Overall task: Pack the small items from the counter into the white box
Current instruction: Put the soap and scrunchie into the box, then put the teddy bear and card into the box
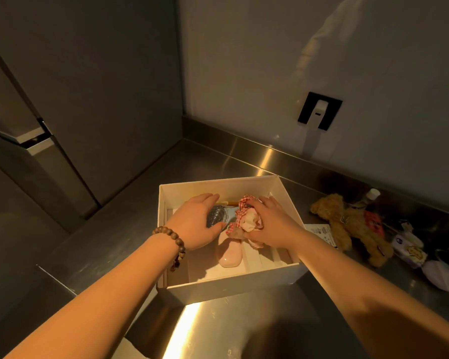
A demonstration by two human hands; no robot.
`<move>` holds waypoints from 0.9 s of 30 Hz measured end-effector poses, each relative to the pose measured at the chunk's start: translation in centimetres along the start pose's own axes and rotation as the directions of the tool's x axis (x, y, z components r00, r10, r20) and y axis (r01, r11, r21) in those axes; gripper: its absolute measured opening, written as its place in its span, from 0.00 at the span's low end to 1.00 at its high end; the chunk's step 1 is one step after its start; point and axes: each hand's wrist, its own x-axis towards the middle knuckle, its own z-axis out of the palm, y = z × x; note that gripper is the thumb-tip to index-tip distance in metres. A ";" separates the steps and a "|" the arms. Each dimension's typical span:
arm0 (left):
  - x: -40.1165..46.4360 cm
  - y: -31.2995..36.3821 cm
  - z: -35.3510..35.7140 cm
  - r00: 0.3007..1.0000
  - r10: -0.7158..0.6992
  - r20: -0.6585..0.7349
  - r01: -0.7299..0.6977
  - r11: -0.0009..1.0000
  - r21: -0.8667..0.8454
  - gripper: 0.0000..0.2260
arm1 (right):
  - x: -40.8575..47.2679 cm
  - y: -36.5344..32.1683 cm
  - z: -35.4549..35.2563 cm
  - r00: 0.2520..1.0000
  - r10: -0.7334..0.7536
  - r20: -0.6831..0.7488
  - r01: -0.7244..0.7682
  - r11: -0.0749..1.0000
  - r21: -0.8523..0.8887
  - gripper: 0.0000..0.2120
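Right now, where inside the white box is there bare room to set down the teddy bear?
The near end of the white cardboard box is bare, on both sides of the pale pink oblong case. The far half is crowded: left hand on a dark ribbed object, right hand on a red-checked cloth bundle. The brown teddy bear lies outside, right.
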 end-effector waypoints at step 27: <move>5.4 23.2 7.7 0.943 0.327 -0.071 -0.328 0.944 -0.013 0.28 | -16.1 15.8 -8.7 0.810 0.245 -0.532 -0.085 0.948 0.307 0.05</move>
